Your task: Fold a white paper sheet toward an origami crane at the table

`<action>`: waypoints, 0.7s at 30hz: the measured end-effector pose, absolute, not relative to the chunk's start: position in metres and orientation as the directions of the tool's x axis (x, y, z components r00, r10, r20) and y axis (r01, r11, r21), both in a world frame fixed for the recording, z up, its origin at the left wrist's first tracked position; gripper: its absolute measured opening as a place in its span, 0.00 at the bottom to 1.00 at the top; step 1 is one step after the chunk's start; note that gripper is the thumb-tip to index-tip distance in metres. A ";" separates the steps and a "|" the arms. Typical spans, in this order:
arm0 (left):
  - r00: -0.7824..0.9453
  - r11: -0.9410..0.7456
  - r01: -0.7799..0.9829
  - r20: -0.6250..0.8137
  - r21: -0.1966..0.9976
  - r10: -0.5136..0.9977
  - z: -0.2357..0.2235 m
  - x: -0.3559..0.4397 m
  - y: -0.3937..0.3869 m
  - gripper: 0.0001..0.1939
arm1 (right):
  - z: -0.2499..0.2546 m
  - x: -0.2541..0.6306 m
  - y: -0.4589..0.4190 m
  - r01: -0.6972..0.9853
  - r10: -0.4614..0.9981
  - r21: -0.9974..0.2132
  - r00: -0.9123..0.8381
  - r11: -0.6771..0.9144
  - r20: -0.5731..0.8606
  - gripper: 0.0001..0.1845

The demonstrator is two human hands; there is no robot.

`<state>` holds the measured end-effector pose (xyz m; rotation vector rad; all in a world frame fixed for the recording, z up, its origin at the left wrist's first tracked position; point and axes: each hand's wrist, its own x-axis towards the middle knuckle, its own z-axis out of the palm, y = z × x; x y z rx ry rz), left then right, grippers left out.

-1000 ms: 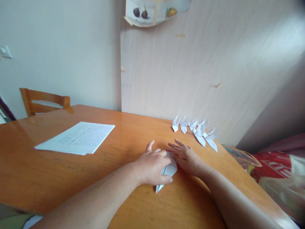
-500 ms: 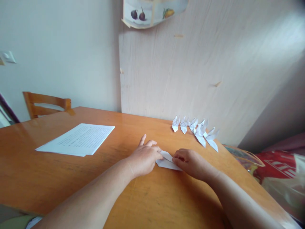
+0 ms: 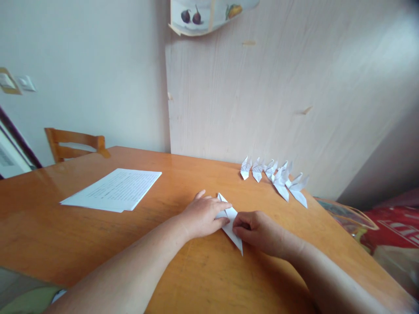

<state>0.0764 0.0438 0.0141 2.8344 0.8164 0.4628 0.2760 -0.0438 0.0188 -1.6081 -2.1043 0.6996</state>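
A narrow piece of folded white paper (image 3: 233, 224) lies slantwise on the table, one point toward me and the other away. My left hand (image 3: 204, 216) holds it from the left, thumb and forefinger on the paper and the other fingers partly stretched out. At the paper's right edge, my right hand (image 3: 257, 229) is closed, its thumb and curled forefinger gripping the edge. Its other fingers are tucked in. Beyond my hands, several folded white paper figures (image 3: 280, 181) with raised, pointed flaps stand in a group.
A stack of printed sheets (image 3: 114, 189) lies to the left on the wooden table (image 3: 183, 279). Behind the far left edge stands a wooden chair (image 3: 77, 139). The wall (image 3: 229, 100) borders the table's far side. A red bag (image 3: 389, 226) is past the right edge.
The folded paper has turned so that its long side now runs toward me, and it looks narrower. My left thumb and forefinger have spread over it. The view has shifted slightly left.
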 end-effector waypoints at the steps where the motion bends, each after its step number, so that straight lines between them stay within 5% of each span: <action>1: 0.812 -0.843 0.486 0.239 0.230 0.533 0.014 0.076 0.044 0.17 | 0.019 0.277 -0.043 0.763 0.966 -0.612 -0.258 0.209 0.008 0.08; 11: 0.836 -0.852 0.479 0.187 0.212 0.516 0.018 0.074 0.042 0.14 | 0.035 0.289 -0.049 0.725 0.964 -0.671 -0.261 0.159 -0.055 0.06; 21: 0.853 -0.862 0.460 0.162 0.212 0.495 0.022 0.072 0.040 0.16 | 0.018 0.289 -0.032 0.613 0.966 -0.751 -0.092 0.245 0.240 0.12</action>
